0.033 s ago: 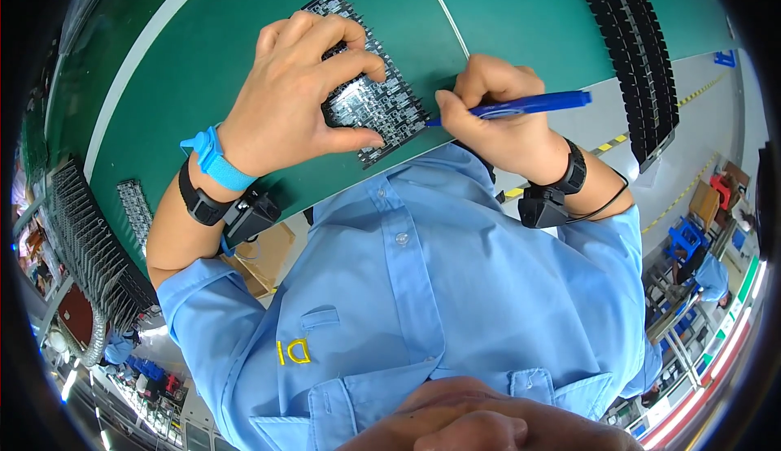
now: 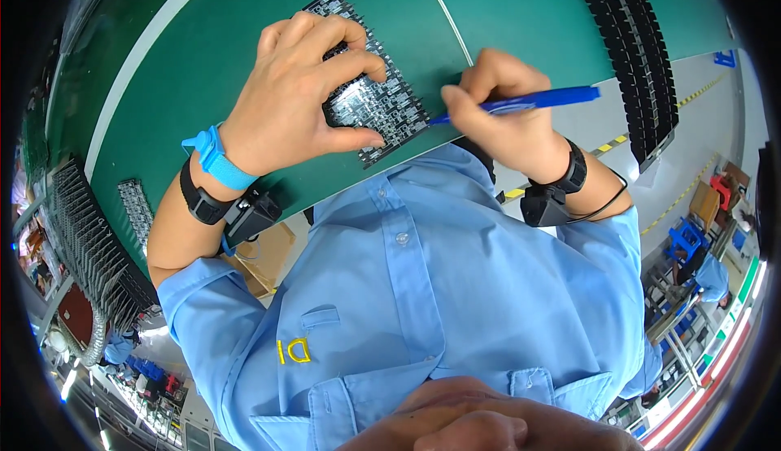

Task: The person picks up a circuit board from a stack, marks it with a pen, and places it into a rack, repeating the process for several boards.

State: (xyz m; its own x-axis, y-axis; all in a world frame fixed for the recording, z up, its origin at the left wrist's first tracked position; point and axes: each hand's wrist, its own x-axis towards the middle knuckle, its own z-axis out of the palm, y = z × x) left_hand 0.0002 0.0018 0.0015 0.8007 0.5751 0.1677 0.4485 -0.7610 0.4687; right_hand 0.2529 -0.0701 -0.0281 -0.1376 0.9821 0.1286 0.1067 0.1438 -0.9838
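Observation:
A dark printed circuit board panel [image 2: 364, 108] with many small pale parts lies at a slant on the green table. My left hand [image 2: 293, 89] is curved over it, the thumb on its near end and the bent fingers resting across it, holding it against the surface. Part of the panel is hidden beneath that hand. In my right hand [image 2: 504, 117] I pinch a blue marker pen [image 2: 541, 100], its tip pointing left at the panel's near right corner. Whether the tip touches the board I cannot tell.
Long black strip-like racks [image 2: 634, 56] stand at the table's right. To the left are a smaller board panel [image 2: 135, 205] and a rack of several upright boards [image 2: 93, 227]. A thin white line [image 2: 443, 8] crosses the green tabletop [image 2: 195, 61]. A cardboard box [image 2: 272, 256] sits below the near edge.
My right hand and the marker pen have shifted slightly to the right, and the hand a little away from me. My left hand and the circuit board panel stay put.

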